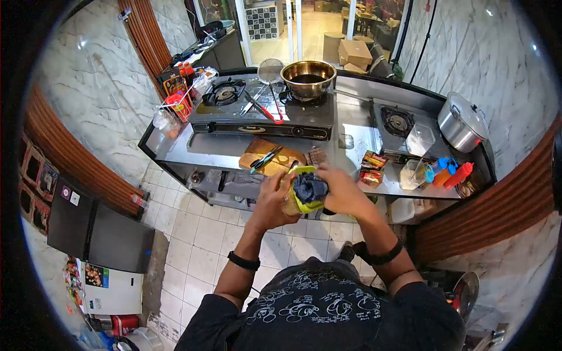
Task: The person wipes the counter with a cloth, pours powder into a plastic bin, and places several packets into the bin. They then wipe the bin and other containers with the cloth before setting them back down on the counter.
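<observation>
Above the front edge of the counter, my left hand [274, 202] is closed around a container with a yellow-green rim [304, 170]. A dark blue, crumpled, cloth-like thing [310, 188] fills its opening. My right hand [345, 192] is closed against the right side of the container and the dark thing; its fingertips are partly hidden. Just beyond my hands lies a wooden cutting board [260, 153] with black-and-blue scissors [267, 159] on it. A brown textured piece [317, 156] sits by the board's right end.
A two-burner stove [257, 120] carries a golden pot [308, 88] of dark liquid, red-handled tongs [273, 116] and a strainer [270, 71]. Rightward stand sauce bottles [459, 175], spice packets [372, 168] and a large lidded pot [463, 123]. A fridge [117, 234] is at left.
</observation>
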Tool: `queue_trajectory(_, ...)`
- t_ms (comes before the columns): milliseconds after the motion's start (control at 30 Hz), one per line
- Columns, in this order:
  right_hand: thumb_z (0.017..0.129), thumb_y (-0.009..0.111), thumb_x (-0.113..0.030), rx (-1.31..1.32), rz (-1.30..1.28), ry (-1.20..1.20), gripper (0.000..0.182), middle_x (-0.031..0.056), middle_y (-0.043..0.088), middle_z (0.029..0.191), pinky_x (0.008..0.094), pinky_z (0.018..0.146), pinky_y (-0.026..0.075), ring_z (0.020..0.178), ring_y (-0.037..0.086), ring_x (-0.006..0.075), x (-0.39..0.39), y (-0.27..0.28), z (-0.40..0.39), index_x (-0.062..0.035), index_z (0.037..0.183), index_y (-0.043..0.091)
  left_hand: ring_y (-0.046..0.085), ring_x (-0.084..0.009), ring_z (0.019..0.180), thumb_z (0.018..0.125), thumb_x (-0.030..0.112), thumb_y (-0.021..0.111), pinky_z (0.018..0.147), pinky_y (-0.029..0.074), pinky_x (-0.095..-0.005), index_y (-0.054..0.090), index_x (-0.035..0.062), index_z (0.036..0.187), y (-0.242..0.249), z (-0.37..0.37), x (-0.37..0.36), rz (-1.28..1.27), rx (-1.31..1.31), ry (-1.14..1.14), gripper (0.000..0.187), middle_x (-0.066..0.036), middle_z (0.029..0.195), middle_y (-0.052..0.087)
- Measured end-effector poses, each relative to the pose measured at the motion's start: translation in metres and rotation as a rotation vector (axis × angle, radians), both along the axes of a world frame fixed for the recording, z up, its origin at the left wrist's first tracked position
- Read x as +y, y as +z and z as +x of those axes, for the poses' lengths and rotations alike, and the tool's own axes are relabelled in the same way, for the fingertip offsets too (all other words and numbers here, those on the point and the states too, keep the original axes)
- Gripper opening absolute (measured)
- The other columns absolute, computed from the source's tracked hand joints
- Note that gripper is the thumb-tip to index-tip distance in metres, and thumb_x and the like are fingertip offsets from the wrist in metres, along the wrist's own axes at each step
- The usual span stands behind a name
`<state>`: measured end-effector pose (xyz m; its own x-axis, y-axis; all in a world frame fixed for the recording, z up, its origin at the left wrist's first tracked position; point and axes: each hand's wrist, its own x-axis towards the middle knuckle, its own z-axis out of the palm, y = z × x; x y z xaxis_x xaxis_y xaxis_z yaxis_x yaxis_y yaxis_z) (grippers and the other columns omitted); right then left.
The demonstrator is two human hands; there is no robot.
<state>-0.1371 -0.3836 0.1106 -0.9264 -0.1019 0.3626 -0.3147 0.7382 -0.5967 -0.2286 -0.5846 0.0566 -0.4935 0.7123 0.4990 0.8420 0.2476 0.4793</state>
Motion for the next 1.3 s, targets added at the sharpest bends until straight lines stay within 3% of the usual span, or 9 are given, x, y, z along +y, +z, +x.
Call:
queue_trajectory(100, 0.063, 0.063, -0.009, -0.027, 0.065, -0.183, 0.040, 0.0177, 0.059, 0.102, 0.0465, 0.083, 0.046, 0.099, 0.055, 0.0388, -0.006, 0.015, -0.006, -0.0056, 0.103, 0.065, 0.043, -0.0403, 0.121, 0.049, 0.022, 0.085, 0.103, 0.036, -0.0463, 0.037, 0.0058, 0.141, 0.002, 0.007, 0.005, 0.048, -0.082, -0.056, 0.105, -0.021, 0.132, 0.043)
queue_trajectory(233, 0.061, 0.062, -0.002, 0.133, 0.152, -0.141, 0.038, 0.0146, 0.059, 0.094, 0.0454, 0.078, 0.045, 0.092, 0.057, 0.0382, -0.005, 0.017, -0.001, -0.0072, 0.098, 0.066, 0.042, -0.0390, 0.122, 0.049, 0.020, 0.087, 0.104, 0.036, -0.0442, 0.031, 0.0018, 0.143, 0.002, 0.003, 0.006, 0.083, -0.154, -0.069, 0.111, -0.021, 0.132, 0.043)
queue_trajectory(400, 0.059, 0.066, -0.004, 0.056, 0.161, 0.204, 0.039, 0.0131, 0.060, 0.093, 0.0426, 0.081, 0.044, 0.095, 0.056, 0.0352, 0.017, 0.010, 0.011, -0.0078, 0.098, 0.068, 0.043, -0.0377, 0.121, 0.048, 0.023, 0.087, 0.102, 0.038, -0.0431, 0.031, 0.0016, 0.143, 0.007, -0.006, 0.000, 0.095, -0.065, -0.012, 0.112, -0.021, 0.129, 0.046)
queue_trajectory(600, 0.058, 0.064, -0.001, -0.046, 0.272, -0.165, 0.040, 0.0121, 0.060, 0.096, 0.0407, 0.083, 0.043, 0.095, 0.056, 0.0348, 0.015, 0.010, 0.005, -0.0080, 0.097, 0.068, 0.040, -0.0381, 0.126, 0.050, 0.023, 0.088, 0.106, 0.034, -0.0438, 0.027, -0.0014, 0.144, 0.010, 0.000, 0.004, -0.007, -0.056, -0.085, 0.114, -0.021, 0.134, 0.043)
queue_trajectory(667, 0.058, 0.065, -0.002, 0.162, 0.209, -0.255, 0.040, 0.0115, 0.060, 0.098, 0.0415, 0.084, 0.043, 0.096, 0.056, 0.0338, 0.006, 0.014, -0.001, -0.0086, 0.098, 0.068, 0.040, -0.0384, 0.126, 0.050, 0.023, 0.088, 0.106, 0.034, -0.0435, 0.025, -0.0011, 0.145, 0.010, 0.006, 0.010, 0.051, -0.123, -0.121, 0.117, -0.022, 0.135, 0.042)
queue_trajectory(833, 0.059, 0.071, -0.009, 0.169, 0.235, 0.083, 0.040, 0.0089, 0.059, 0.094, 0.0376, 0.081, 0.041, 0.092, 0.056, 0.0290, 0.007, 0.036, 0.007, -0.0107, 0.099, 0.069, 0.041, -0.0388, 0.125, 0.051, 0.024, 0.088, 0.105, 0.035, -0.0452, 0.022, -0.0012, 0.145, 0.014, 0.004, 0.006, 0.126, -0.162, -0.130, 0.118, -0.022, 0.135, 0.042)
queue_trajectory(1000, 0.060, 0.070, -0.010, 0.096, 0.292, 0.166, 0.038, 0.0082, 0.058, 0.090, 0.0378, 0.081, 0.042, 0.090, 0.056, 0.0291, 0.030, 0.025, 0.017, -0.0125, 0.097, 0.070, 0.041, -0.0374, 0.123, 0.047, 0.018, 0.086, 0.105, 0.035, -0.0430, 0.027, 0.0012, 0.146, 0.012, 0.003, 0.001, 0.127, -0.164, -0.082, 0.116, -0.020, 0.134, 0.044)
queue_trajectory(1100, 0.059, 0.068, -0.006, 0.035, 0.386, -0.113, 0.036, 0.0093, 0.057, 0.089, 0.0387, 0.079, 0.042, 0.090, 0.056, 0.0297, 0.037, 0.022, 0.017, -0.0116, 0.095, 0.070, 0.040, -0.0371, 0.124, 0.048, 0.019, 0.086, 0.105, 0.034, -0.0435, 0.029, 0.0013, 0.145, 0.015, 0.006, -0.001, 0.112, -0.189, -0.044, 0.114, -0.020, 0.134, 0.044)
queue_trajectory(1300, 0.060, 0.071, -0.008, 0.158, 0.378, -0.201, 0.037, 0.0107, 0.056, 0.095, 0.0401, 0.083, 0.041, 0.099, 0.053, 0.0295, 0.032, 0.023, 0.000, -0.0106, 0.097, 0.069, 0.037, -0.0384, 0.129, 0.049, 0.023, 0.087, 0.107, 0.033, -0.0446, 0.028, -0.0021, 0.143, 0.018, 0.009, 0.008, 0.129, -0.162, -0.078, 0.114, -0.022, 0.137, 0.041)
